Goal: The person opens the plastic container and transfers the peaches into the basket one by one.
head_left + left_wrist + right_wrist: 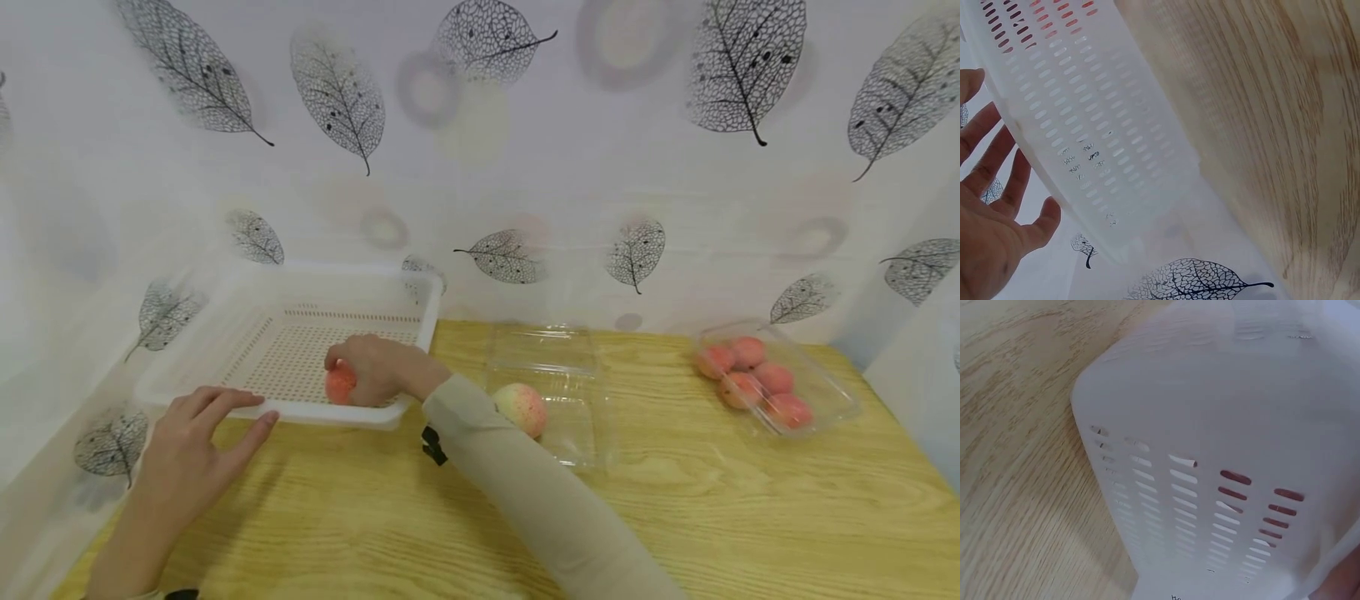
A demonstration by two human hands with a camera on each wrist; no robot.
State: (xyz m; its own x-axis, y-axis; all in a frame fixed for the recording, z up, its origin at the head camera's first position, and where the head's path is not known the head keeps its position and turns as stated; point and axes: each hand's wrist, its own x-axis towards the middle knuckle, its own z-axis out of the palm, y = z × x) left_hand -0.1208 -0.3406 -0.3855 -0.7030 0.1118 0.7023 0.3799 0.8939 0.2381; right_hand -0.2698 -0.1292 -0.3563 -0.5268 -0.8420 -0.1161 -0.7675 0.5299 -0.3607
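Inside a white plastic basket (300, 411), my right hand (378, 371) grips a red peach (341, 383), its fingers curled over the fruit. The basket's floor has rows of slots. My left hand (187, 450) is at the near-left rim, fingers and thumb extended and holding nothing. In the left wrist view that hand (997, 212) shows with spread fingers beside the slotted basket wall (1085, 112). Red shows through slots of the basket wall (1166, 412) in the right wrist view, where most of the right hand is hidden.
Right of the basket, an open clear plastic box (577, 425) holds a pale yellow-and-red peach (522, 408), partly behind my right sleeve (525, 492). Another clear box (825, 396) with several red peaches (772, 379) stands at the far right. A leaf-patterned cloth (525, 192) hangs behind the wooden table (697, 508).
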